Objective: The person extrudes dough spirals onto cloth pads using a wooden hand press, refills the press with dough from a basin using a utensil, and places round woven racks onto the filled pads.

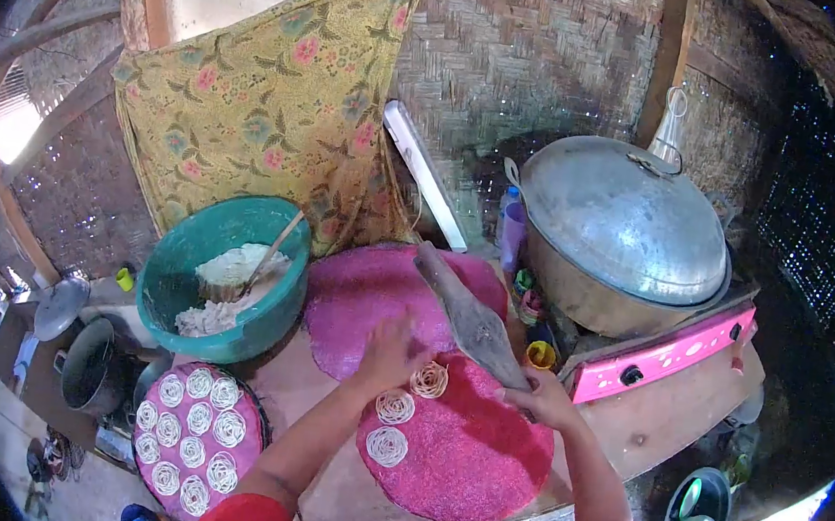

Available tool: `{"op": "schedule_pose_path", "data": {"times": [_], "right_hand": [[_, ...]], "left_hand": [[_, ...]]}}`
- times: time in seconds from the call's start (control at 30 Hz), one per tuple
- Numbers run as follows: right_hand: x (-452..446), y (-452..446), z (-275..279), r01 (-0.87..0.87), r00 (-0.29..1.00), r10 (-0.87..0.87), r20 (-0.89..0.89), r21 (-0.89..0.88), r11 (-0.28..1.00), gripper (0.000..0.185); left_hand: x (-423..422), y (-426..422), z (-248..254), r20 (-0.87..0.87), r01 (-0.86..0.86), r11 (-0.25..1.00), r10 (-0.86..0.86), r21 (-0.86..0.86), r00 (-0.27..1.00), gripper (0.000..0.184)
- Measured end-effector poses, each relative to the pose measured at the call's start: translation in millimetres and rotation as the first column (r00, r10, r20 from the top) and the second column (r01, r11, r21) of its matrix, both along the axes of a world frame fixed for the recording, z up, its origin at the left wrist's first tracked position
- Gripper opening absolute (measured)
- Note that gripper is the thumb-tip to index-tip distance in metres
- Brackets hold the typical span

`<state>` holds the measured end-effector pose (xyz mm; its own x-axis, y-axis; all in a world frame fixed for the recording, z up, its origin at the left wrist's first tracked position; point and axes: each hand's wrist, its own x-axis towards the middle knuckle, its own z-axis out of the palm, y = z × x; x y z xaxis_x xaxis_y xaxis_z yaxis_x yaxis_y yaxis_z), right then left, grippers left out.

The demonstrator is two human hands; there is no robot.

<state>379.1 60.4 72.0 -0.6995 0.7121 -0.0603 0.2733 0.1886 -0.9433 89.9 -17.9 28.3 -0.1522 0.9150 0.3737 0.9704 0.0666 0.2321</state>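
My right hand (543,397) grips the narrow end of a worn wooden paddle (476,326), which slants up and left over two round pink mats. My left hand (393,353) is near the upper left edge of the front pink mat (470,446); its fingers are smeared by motion. Along that mat's left side lie a coiled noodle-like nest (429,379) and two paler ones (386,446). Behind lies the other pink mat (363,306), partly under the paddle. A third round pink mat (186,409) at the left carries several white nests.
A green basin (157,301) holds white dough and a stick. A large lidded pot (632,221) stands at the right behind a pink stove (665,355). A yellow cup (540,355) is beside the stove. Floral cloth (261,115) hangs behind; a dark pot (93,370) is far left.
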Motion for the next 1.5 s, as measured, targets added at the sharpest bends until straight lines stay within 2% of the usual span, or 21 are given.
{"op": "schedule_pose_path", "data": {"times": [0.03,0.07,0.1,0.13,0.2,0.27,0.3,0.33,0.37,0.4,0.47,0.57,0.7,0.8,0.93,1.0,1.07,1.13,1.23,1.3,1.5], "right_hand": [[0,-5,14,-0.017,0.997,0.012,0.082,0.06,0.998,0.052],[0,-11,24,-0.04,0.986,0.021,0.167,0.116,0.992,0.066],[-3,-17,30,-0.042,0.985,0.022,0.173,0.112,0.993,0.066],[-6,-22,35,-0.06,0.986,0.024,0.168,0.213,0.975,0.067],[-11,-27,44,-0.083,0.985,0.031,0.169,0.313,0.946,0.069],[-13,-28,50,-0.065,0.947,0.033,0.32,0.091,0.994,0.067],[-13,-21,45,-0.066,0.945,0.031,0.324,0.095,0.993,0.067],[-14,-8,33,-0.132,0.956,0.138,0.259,-0.041,0.99,0.067],[-14,3,21,-0.203,0.956,0.234,0.178,-0.174,0.964,0.068],[-14,10,14,-0.201,0.955,0.231,0.184,-0.17,0.965,0.068],[-14,25,1,-0.084,0.932,0.199,0.302,-0.355,0.931,0.07],[-10,26,16,-0.114,0.915,0.196,0.353,-0.238,0.964,0.071],[-13,39,3,-0.086,0.853,0.167,0.494,-0.183,0.979,0.068],[-21,35,-2,-0.011,0.871,0.092,0.483,-0.169,0.986,0.067],[-19,15,35,-0.046,0.885,0.158,0.438,-0.255,0.966,0.068],[-13,13,46,-0.11,0.862,0.119,0.494,-0.047,0.993,0.078],[-9,21,50,-0.117,0.818,0.155,0.554,-0.104,0.988,0.079],[-6,16,64,-0.13,0.882,0.051,0.469,0.137,0.982,0.079],[-11,27,43,-0.081,0.874,0.032,0.485,0.081,0.993,0.079],[-12,31,33,-0.051,0.872,0.016,0.489,0.057,0.997,0.079],[-15,9,45,-0.061,0.884,0.051,0.465,0.006,0.998,0.077]], "left_hand": [[1,16,11,0.505,0.066,0.973,-0.171,0.219,0.846,0.07],[-3,28,23,0.826,0.014,0.962,-0.243,0.274,0.508,0.069],[-2,38,45,0.941,-0.125,0.933,-0.331,0.337,0.066,0.068],[4,35,85,0.909,-0.206,0.957,-0.264,0.204,-0.322,0.062],[8,59,94,0.888,-0.277,0.925,-0.343,0.261,-0.308,0.049],[17,75,103,0.86,-0.343,0.883,-0.422,0.319,-0.286,0.037],[22,79,110,0.885,-0.353,0.909,-0.34,0.222,-0.319,0.035],[28,82,112,0.9,-0.357,0.926,-0.255,0.121,-0.354,0.033],[8,122,62,0.902,-0.394,0.896,-0.33,0.206,-0.278,0.033],[2,139,36,0.899,-0.393,0.895,-0.334,0.209,-0.283,0.033],[-2,158,-2,0.871,-0.364,0.929,-0.118,-0.073,-0.477,0.05],[-2,183,-61,0.775,-0.358,0.927,-0.144,-0.112,-0.616,0.062],[-2,184,-58,0.782,-0.377,0.917,-0.137,-0.133,-0.608,0.064],[-14,188,-46,0.782,-0.34,0.929,-0.102,-0.146,-0.615,0.062],[-12,167,-22,0.819,-0.402,0.897,-0.086,-0.184,-0.567,0.059],[-6,163,-23,0.805,-0.405,0.883,-0.055,-0.236,-0.591,0.059],[9,152,-11,0.734,-0.347,0.931,-0.154,-0.117,-0.662,0.06],[4,164,-25,0.729,-0.329,0.935,-0.133,-0.132,-0.671,0.061],[-3,183,-25,0.696,-0.298,0.954,-0.188,-0.04,-0.693,0.062],[-21,197,-34,0.789,-0.339,0.937,-0.146,-0.082,-0.596,0.063],[15,123,56,0.828,-0.423,0.887,-0.09,-0.186,-0.553,0.064]]}}
